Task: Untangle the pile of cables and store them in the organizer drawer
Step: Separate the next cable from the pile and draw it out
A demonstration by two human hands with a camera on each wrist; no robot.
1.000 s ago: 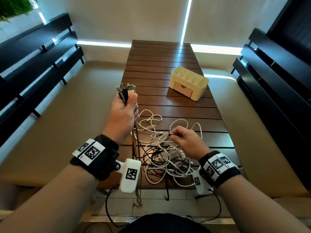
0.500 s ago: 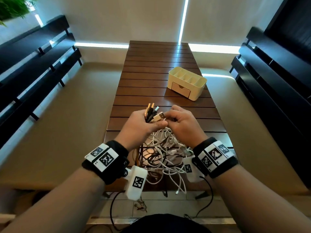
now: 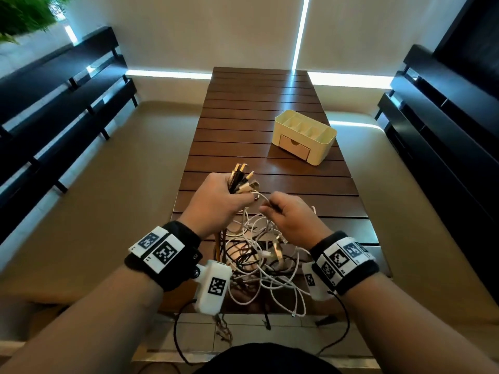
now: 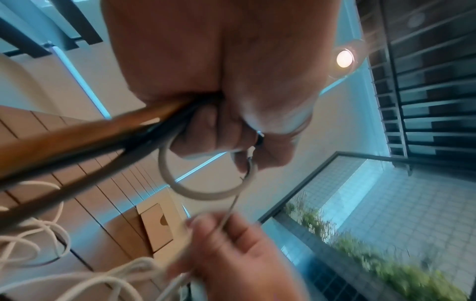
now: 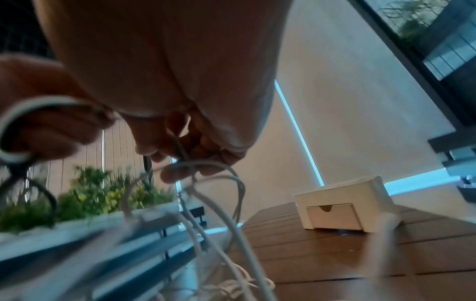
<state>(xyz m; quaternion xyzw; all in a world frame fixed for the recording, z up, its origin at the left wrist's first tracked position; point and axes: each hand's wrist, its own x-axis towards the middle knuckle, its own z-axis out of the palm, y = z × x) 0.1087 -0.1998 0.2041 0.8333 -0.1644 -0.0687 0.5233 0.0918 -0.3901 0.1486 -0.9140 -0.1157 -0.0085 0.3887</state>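
Observation:
A tangled pile of white and black cables [image 3: 259, 263] lies on the near end of the slatted wooden table [image 3: 256, 109]. My left hand [image 3: 218, 203] is raised over the pile and grips a bundle of cable ends [image 3: 241, 178] whose plugs stick up out of the fist. My right hand [image 3: 286, 214] is beside it and pinches a thin white cable [image 4: 231, 207] that loops up to the left hand [image 4: 226, 85]. The cream organizer [image 3: 305, 136] stands farther back on the right, its small front drawer [image 3: 294, 148] closed. The drawer [image 5: 332, 216] shows closed in the right wrist view too.
Dark slatted benches run along both sides, left [image 3: 54, 103] and right [image 3: 445, 125]. Some cables hang over the table's near edge [image 3: 270, 314]. A green plant [image 3: 24, 14] is at the upper left.
The left hand came down and inward with its bundle of plugs to meet the right hand. The right hand rose from the pile, then drew back right, pinching a white cable.

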